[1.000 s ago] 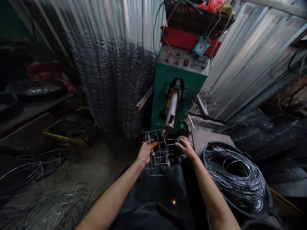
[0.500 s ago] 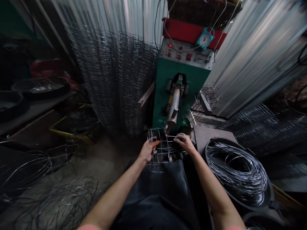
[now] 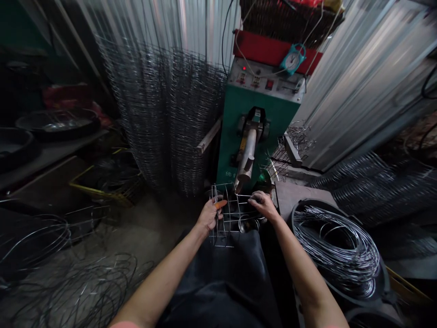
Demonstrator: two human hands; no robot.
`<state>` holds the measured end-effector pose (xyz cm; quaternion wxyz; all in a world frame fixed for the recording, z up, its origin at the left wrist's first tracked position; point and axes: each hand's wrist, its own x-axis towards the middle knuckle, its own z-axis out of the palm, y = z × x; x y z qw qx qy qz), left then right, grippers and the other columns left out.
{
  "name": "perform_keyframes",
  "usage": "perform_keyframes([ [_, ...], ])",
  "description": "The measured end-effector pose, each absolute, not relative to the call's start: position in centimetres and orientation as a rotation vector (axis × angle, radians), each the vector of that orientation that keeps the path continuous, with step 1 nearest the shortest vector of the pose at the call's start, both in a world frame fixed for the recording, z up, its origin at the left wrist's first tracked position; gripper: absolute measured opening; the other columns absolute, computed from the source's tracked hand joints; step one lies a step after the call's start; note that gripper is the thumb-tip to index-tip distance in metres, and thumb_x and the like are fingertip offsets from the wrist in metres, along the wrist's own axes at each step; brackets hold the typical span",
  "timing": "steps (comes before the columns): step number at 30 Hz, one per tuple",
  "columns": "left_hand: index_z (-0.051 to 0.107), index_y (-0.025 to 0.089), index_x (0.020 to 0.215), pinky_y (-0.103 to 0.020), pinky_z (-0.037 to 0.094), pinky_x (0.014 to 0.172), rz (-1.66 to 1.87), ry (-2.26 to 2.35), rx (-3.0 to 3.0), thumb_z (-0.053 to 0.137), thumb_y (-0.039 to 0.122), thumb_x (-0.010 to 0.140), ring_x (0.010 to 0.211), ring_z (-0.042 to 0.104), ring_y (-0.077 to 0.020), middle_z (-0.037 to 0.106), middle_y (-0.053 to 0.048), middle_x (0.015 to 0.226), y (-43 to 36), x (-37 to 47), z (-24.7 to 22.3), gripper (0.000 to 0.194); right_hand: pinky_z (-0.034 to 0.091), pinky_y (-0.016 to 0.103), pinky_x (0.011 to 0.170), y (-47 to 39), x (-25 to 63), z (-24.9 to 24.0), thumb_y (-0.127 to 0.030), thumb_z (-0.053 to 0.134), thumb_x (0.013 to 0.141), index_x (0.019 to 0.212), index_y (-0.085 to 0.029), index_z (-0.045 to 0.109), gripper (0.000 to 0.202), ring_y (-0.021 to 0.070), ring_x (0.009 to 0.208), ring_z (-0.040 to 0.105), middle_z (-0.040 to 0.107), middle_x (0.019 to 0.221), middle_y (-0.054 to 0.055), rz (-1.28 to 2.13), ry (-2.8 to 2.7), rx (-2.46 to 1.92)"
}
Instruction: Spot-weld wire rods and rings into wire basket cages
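Below the nose of a green welding machine [image 3: 232, 132], a small wire rack [image 3: 229, 223] of crossed thin rods sits above my lap. My left hand [image 3: 208, 215] is closed around its left side, and an orange sleeve [image 3: 220, 204] covers the thumb. With pinched fingertips, my right hand [image 3: 263, 203] grips the right end of a thin straight wire [image 3: 243, 196]. That wire reaches left to the rack, right under the tip of the machine's metal electrode arm [image 3: 247, 159]. Whether the tip touches the wire cannot be made out.
At right, a black tub [image 3: 382, 273] holds a coil of cut wires [image 3: 341, 255]. Tall stacks of wire rings [image 3: 187, 123] lean at the back left. Loose wires [image 3: 92, 287] cover the floor at left, near a yellow crate [image 3: 99, 193]. A teal clock [image 3: 292, 59] hangs on the machine.
The view has shifted very slightly. Both hands keep their grip, and the rack and wire stay almost in the same place under the electrode tip.
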<state>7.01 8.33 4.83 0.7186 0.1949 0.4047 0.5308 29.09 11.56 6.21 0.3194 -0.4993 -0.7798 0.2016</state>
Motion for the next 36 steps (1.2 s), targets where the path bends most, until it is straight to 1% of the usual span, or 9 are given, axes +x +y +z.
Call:
perform_keyframes([
  [8, 0.053, 0.014, 0.087, -0.015, 0.017, 0.035, 1.149, 0.915, 0.412, 0.076, 0.017, 0.050, 0.039, 0.030, -0.0004, 0.045, 0.007, 0.058, 9.0, 7.0, 4.8, 0.044, 0.040, 0.034, 0.077, 12.2, 29.1, 6.2, -0.032, 0.058, 0.078, 0.068, -0.020, 0.062, 0.016, 0.0199, 0.085, 0.057, 0.062, 0.083, 0.005, 0.484, -2.080, -1.335],
  [10, 0.052, 0.014, 0.086, -0.015, 0.016, 0.035, 1.134, 0.926, 0.407, 0.076, 0.017, 0.051, 0.039, 0.029, -0.0005, 0.044, 0.008, 0.056, 9.1, 7.0, 4.9, 0.042, 0.039, 0.035, 0.078, 12.3, 29.2, 6.1, -0.033, 0.057, 0.079, 0.069, -0.020, 0.063, 0.018, 0.0197, 0.085, 0.057, 0.062, 0.083, 0.005, 0.465, -2.093, -1.331],
  [13, 0.052, 0.015, 0.086, -0.015, 0.016, 0.035, 1.138, 0.931, 0.422, 0.076, 0.017, 0.051, 0.039, 0.028, -0.0010, 0.040, 0.009, 0.053, 9.2, 7.0, 4.9, 0.042, 0.039, 0.035, 0.078, 12.2, 29.3, 6.0, -0.036, 0.057, 0.080, 0.071, -0.020, 0.064, 0.019, 0.0203, 0.087, 0.057, 0.062, 0.085, 0.005, 0.441, -2.127, -1.308],
  [21, 0.052, 0.015, 0.088, -0.015, 0.019, 0.035, 1.147, 0.960, 0.432, 0.076, 0.017, 0.051, 0.039, 0.031, -0.0011, 0.044, 0.008, 0.055, 9.2, 6.9, 5.0, 0.044, 0.039, 0.037, 0.083, 11.9, 30.0, 5.9, -0.043, 0.052, 0.083, 0.076, -0.021, 0.063, 0.025, 0.0214, 0.094, 0.055, 0.061, 0.092, 0.007, 0.475, -2.150, -1.264],
  [23, 0.053, 0.015, 0.090, -0.016, 0.020, 0.035, 1.173, 0.954, 0.461, 0.077, 0.019, 0.050, 0.039, 0.031, -0.0012, 0.045, 0.007, 0.056, 9.1, 6.9, 5.0, 0.047, 0.036, 0.040, 0.088, 11.4, 30.0, 5.9, -0.044, 0.051, 0.084, 0.077, -0.022, 0.062, 0.025, 0.0224, 0.099, 0.053, 0.061, 0.100, 0.007, 0.475, -2.121, -1.264],
  [26, 0.053, 0.015, 0.093, -0.016, 0.019, 0.035, 1.207, 0.958, 0.476, 0.077, 0.021, 0.049, 0.038, 0.030, -0.0012, 0.046, 0.008, 0.057, 8.9, 7.1, 5.1, 0.051, 0.028, 0.046, 0.095, 10.6, 29.6, 5.9, -0.044, 0.052, 0.083, 0.078, -0.023, 0.061, 0.023, 0.0247, 0.109, 0.048, 0.058, 0.113, 0.007, 0.416, -2.092, -1.314],
  [30, 0.052, 0.016, 0.095, -0.017, 0.019, 0.036, 1.257, 0.939, 0.445, 0.077, 0.023, 0.047, 0.038, 0.028, -0.0013, 0.044, 0.009, 0.055, 8.7, 7.5, 5.1, 0.054, 0.019, 0.051, 0.100, 10.3, 28.7, 5.8, -0.042, 0.056, 0.081, 0.076, -0.024, 0.061, 0.020, 0.0262, 0.116, 0.041, 0.055, 0.118, 0.005, 0.327, -2.098, -1.363],
  [34, 0.052, 0.016, 0.094, -0.017, 0.019, 0.036, 1.275, 0.934, 0.416, 0.076, 0.022, 0.048, 0.039, 0.028, -0.0018, 0.040, 0.010, 0.052, 8.7, 7.8, 5.1, 0.053, 0.024, 0.049, 0.097, 10.7, 28.4, 5.5, -0.043, 0.056, 0.081, 0.076, -0.023, 0.061, 0.021, 0.0270, 0.117, 0.039, 0.055, 0.119, 0.006, 0.324, -2.046, -1.374],
  [36, 0.051, 0.016, 0.095, -0.016, 0.019, 0.036, 1.281, 0.935, 0.414, 0.075, 0.021, 0.048, 0.039, 0.028, -0.0018, 0.041, 0.010, 0.052, 8.9, 7.8, 5.0, 0.052, 0.025, 0.049, 0.096, 11.0, 28.4, 5.5, -0.044, 0.056, 0.081, 0.075, -0.023, 0.061, 0.022, 0.0274, 0.116, 0.039, 0.055, 0.118, 0.007, 0.336, -2.031, -1.378],
])
